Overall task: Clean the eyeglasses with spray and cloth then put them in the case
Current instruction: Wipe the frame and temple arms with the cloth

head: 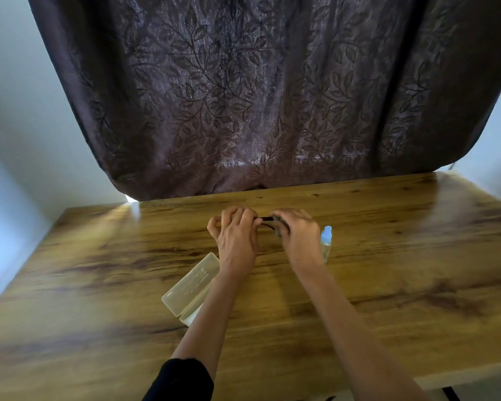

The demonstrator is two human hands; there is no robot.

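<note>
At mid-table, both hands meet w/ the eyeglasses between them; left hand has its fingers curled round one end of the dark frame; right hand pinches a grey cloth over the other end, lens hidden beneath; frame mostly covered and a bit blurred; can't tell if it touches the wood. Spray bottle, clear w/ pale blue cap, stands upright just right of the right hand; case, translucent cream, looks open, lying by the left wrist, partly under the forearm. Black sleeve on left arm; dark leaf-pattern curtain hangs behind the far edge.
</note>
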